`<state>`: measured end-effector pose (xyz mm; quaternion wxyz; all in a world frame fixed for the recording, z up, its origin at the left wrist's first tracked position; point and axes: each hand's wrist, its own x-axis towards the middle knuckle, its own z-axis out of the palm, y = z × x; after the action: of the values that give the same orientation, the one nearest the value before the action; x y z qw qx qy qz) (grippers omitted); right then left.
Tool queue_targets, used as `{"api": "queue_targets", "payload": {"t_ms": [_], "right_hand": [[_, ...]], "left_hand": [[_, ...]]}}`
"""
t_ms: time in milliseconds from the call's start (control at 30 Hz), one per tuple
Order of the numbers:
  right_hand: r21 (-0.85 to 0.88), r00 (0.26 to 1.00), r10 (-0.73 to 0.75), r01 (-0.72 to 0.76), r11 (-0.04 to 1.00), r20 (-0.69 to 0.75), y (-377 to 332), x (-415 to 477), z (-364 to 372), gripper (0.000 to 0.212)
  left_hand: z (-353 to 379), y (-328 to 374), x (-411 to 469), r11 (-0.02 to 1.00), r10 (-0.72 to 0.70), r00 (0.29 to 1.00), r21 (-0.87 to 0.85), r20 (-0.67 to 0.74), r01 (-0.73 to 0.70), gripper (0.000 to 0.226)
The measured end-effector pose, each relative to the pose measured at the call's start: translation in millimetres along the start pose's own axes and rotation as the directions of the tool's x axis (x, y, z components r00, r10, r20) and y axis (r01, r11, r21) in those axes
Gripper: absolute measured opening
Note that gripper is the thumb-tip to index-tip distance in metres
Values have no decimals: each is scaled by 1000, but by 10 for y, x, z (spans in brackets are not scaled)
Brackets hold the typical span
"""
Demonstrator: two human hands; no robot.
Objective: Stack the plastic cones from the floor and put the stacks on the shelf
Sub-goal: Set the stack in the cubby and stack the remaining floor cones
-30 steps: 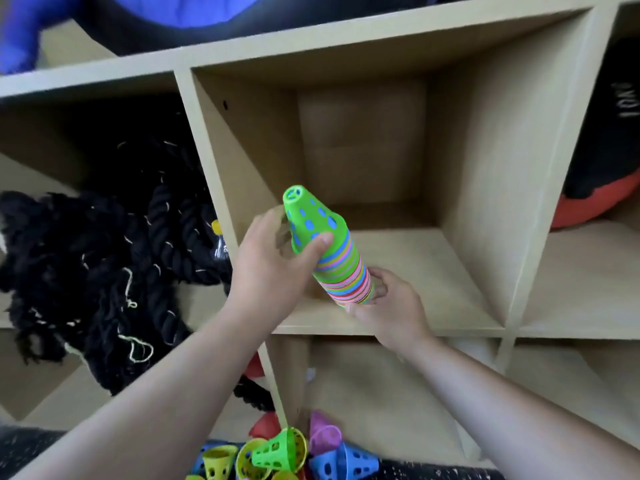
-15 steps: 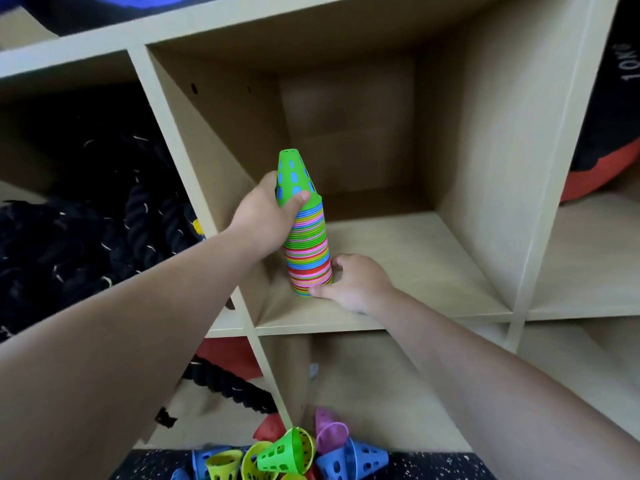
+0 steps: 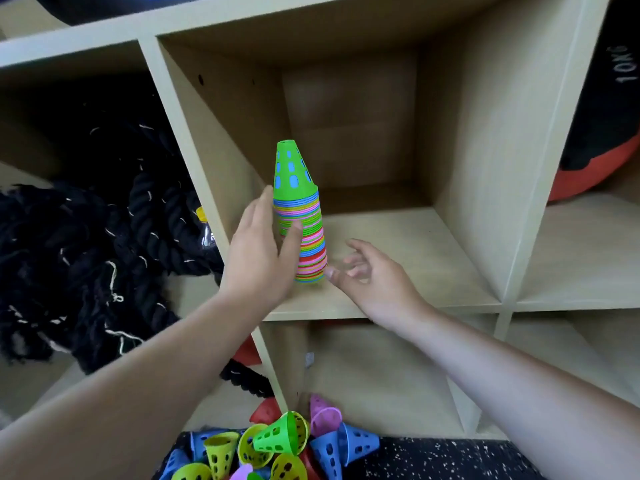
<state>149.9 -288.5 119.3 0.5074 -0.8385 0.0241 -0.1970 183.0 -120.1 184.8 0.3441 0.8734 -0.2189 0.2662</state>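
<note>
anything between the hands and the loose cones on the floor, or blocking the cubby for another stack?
Nothing visible. The loose cones lie uncovered below the left hand and right hand. The cubby holds only the stack, front left; its board is bare to the right.

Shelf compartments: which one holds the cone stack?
The middle compartment: the cone stack stands upright there. Its left neighbour holds black rope, its right a ball.
</note>
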Motion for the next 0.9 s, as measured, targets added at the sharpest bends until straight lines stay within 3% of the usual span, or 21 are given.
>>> {"api": "queue_targets", "payload": {"t_ms": [200, 467, 600, 900], "right_hand": [[83, 980, -169, 161, 983, 104, 54, -1063, -307, 66], [27, 952, -165, 163, 986, 259, 424, -2009, -177, 64], [-13, 944, -107, 116, 993, 312, 665, -2215, -52, 56], [-27, 889, -126, 153, 988, 441, 1065, -2463, 219, 55]], "left_hand": [[41, -296, -1082, 991, 132, 984, -16, 123, -131, 56], [193, -541, -2435, 999, 30, 944, -30, 328, -21, 55], [183, -727, -2973, 999, -35, 879, 20, 476, 29, 57], [152, -1108, -3980, 991, -30, 682, 112, 731, -76, 79]]}}
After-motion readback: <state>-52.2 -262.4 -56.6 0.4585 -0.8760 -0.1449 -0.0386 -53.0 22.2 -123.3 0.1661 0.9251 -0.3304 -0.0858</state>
